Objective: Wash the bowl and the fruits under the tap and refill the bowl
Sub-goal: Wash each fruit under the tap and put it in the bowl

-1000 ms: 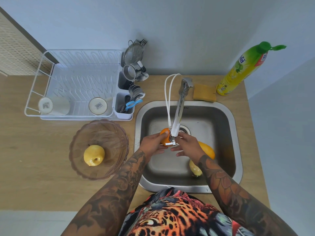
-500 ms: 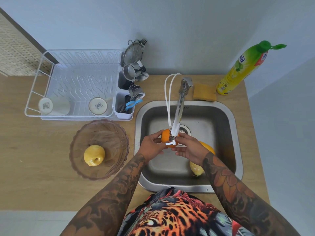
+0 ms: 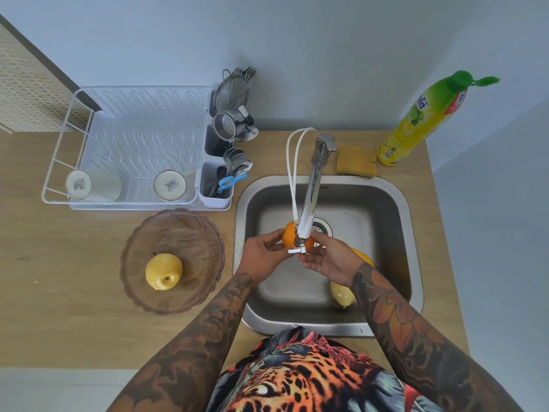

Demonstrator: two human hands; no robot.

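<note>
An orange [image 3: 289,237] is under the spout of the tap [image 3: 310,200], over the steel sink [image 3: 404,209]. My left hand [image 3: 261,257] grips the orange from the left. My right hand [image 3: 329,258] cups it from the right with curled fingers. The spout hides part of the fruit. A lemon [image 3: 341,294] lies on the sink floor, and another orange fruit [image 3: 362,257] shows behind my right wrist. The tinted glass bowl [image 3: 142,233] stands on the counter to the left of the sink with a yellow apple [image 3: 163,271] in it.
A white dish rack [image 3: 89,120] with two cups [image 3: 170,185] and a cutlery holder [image 3: 215,185] stands at the back left. A sponge [image 3: 356,165] and a dish-soap bottle [image 3: 421,117] sit behind the sink. The wooden counter [image 3: 59,292] ends close to my body.
Both hands have lifted the orange slightly and turned it under the spout; more of the fruit shows now between my fingers. The bowl and the other fruits have not moved.
</note>
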